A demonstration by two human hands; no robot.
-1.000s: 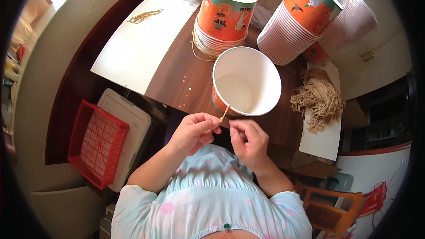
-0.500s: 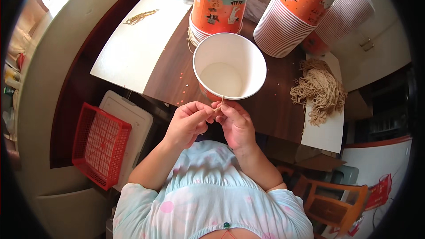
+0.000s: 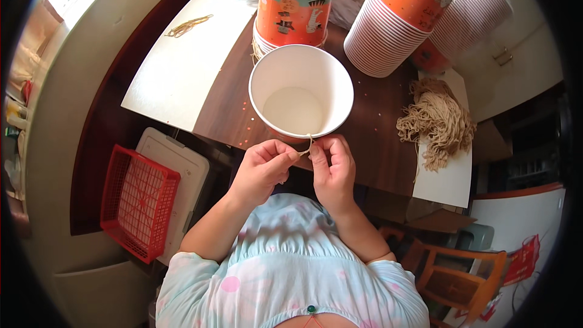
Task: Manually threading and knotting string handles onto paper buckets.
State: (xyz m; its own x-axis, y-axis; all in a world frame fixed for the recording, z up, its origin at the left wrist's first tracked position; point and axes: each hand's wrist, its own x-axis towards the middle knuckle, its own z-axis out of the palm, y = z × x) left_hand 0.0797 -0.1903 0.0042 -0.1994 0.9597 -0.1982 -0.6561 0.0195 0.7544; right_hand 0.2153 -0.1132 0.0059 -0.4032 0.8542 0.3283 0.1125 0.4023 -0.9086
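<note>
Tan cord (image 3: 311, 140) between left hand (image 3: 262, 167) and right hand (image 3: 333, 167), both pinching it, meets the near rim of the bucket (image 3: 300, 88) just ahead; I'd guess light, soft, limp, best gripped short, close to that rim.

A pale blue, pink-spotted fabric garment (image 3: 273, 279) at six o'clock has short sleeves (image 3: 187, 282), a gathered seam (image 3: 285, 255) and, at the neckline (image 3: 291, 311), a round green bead (image 3: 311, 310) with red cord (image 3: 316, 322).

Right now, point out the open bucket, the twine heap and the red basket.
Open bucket (image 3: 294, 108): head view, on its inside bottom.
Twine heap (image 3: 436, 123): head view, on its middle strands.
Red basket (image 3: 163, 214): head view, on its right-hand wall.
</note>
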